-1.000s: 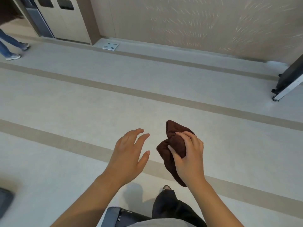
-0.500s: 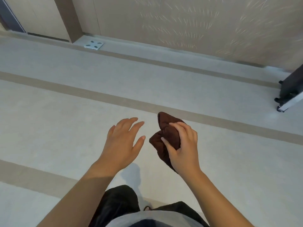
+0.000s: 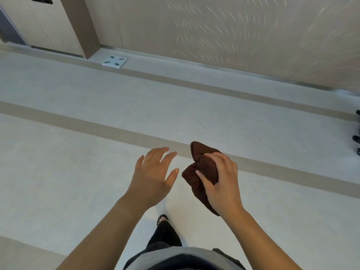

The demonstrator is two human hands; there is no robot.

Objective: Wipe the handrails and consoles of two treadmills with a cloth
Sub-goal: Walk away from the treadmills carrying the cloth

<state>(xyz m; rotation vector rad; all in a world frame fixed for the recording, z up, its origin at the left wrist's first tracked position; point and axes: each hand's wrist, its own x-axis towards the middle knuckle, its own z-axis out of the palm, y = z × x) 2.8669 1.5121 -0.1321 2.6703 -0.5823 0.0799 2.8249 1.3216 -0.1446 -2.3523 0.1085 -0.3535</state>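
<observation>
Pale grey floor with wide tan stripes fills most of the frame, running up to a beige wall along the top. Just right of centre, a dark brown cloth is bunched in the right hand, whose fingers curl over its top while the thumb presses its left side; one corner of the cloth sticks up above the fingers and a fold hangs down below the wrist. The left hand hovers just beside the cloth, apart from it, palm down, fingers spread and loosely bent, holding nothing. Both bare forearms reach in from the bottom edge. Between them, low in the frame, are the person's grey top, black trousers and one foot in a sandal on the floor. At upper left, a small white scale with four dark pads lies on the floor at the foot of the wall, beside a brown pillar and pale doors. Dark parts of some equipment show at the right edge, too cut off to identify.
</observation>
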